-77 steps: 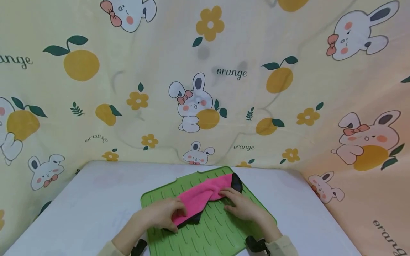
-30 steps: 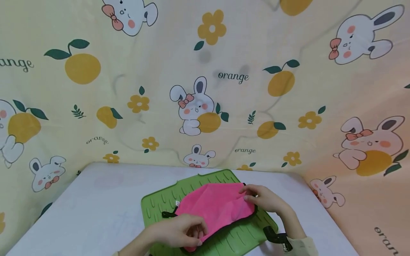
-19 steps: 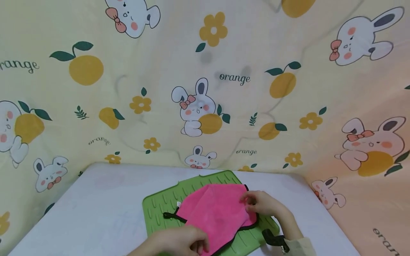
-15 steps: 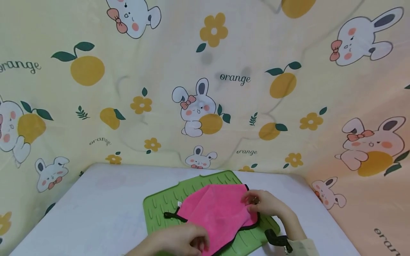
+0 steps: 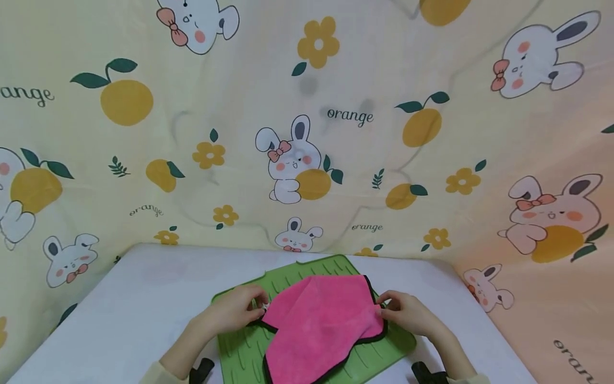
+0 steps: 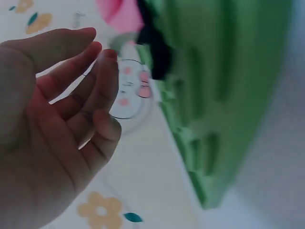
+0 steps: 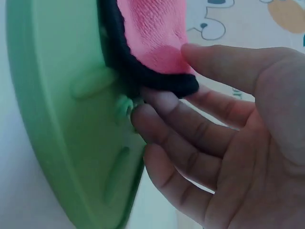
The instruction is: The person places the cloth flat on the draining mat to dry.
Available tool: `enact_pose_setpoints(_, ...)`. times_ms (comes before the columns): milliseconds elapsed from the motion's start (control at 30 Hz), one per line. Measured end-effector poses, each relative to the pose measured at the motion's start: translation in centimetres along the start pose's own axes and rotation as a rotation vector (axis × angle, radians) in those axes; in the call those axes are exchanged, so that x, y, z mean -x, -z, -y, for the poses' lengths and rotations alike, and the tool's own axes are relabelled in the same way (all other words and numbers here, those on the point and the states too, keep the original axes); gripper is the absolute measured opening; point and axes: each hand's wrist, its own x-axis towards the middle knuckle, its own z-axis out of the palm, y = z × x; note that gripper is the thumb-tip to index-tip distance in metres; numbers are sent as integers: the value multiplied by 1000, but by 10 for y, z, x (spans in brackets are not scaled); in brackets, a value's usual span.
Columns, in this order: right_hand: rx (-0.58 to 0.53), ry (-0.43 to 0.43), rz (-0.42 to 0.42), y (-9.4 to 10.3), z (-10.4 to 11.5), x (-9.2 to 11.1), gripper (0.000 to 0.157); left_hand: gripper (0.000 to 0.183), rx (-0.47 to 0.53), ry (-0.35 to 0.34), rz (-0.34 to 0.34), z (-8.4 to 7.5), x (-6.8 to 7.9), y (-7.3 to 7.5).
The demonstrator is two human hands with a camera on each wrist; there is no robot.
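Note:
A pink cloth (image 5: 321,320) with black edging lies spread, with some folds, over a ridged green mat (image 5: 240,352). My left hand (image 5: 240,306) is at the cloth's left corner, by a small white tag. In the left wrist view, the left hand (image 6: 71,100) has loosely bent fingers with nothing between them, beside the black hanging loop (image 6: 159,55). At the opposite edge, my right hand (image 5: 405,312) pinches the cloth. The right wrist view shows the thumb on the pink face and fingers behind the black edging (image 7: 157,81).
The green mat lies at an angle on a white table (image 5: 144,309). Behind and to both sides hangs a cream curtain (image 5: 297,80) printed with rabbits, oranges and flowers. Black straps (image 5: 201,370) sit at the wrists.
The cloth, folded into a narrow strip at first, has been opened out over the mat. My left hand has released its near edge and moved up to the left corner; my right hand stays at the right edge.

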Motion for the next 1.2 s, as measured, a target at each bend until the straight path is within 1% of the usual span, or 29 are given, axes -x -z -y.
enact_pose_setpoints(100,-17,5,32,-5,-1,-1,30,12,-15,31,20,10,1,-3)
enact_pose_setpoints(200,1,19,48,-8,-1,-4,31,15,-15,17,42,16,-1,-9)
enact_pose_setpoints(367,62,32,53,-10,0,-6,30,23,-24,-16,72,17,-4,-13)
enact_pose_setpoints(433,69,34,60,-10,0,-6,29,25,-16,-9,85,17,-4,-15)
enact_pose_setpoints(633,58,40,89,-10,0,-7,28,24,-6,-7,99,19,-3,-19)
enact_pose_setpoints(767,26,58,102,-5,-3,-6,29,21,40,0,95,19,-1,-13)
enact_pose_setpoints(867,-42,59,124,1,-5,-2,30,17,26,-5,55,21,1,-6)
enact_pose_setpoints(1000,-154,36,173,9,-9,3,32,15,-46,-15,-42,24,4,4)
enact_pose_setpoints(1100,-137,40,179,14,-11,6,34,16,-83,-10,-109,25,6,12)
enact_pose_setpoints(1200,-77,59,162,19,-15,9,36,18,-113,31,-172,25,7,19)
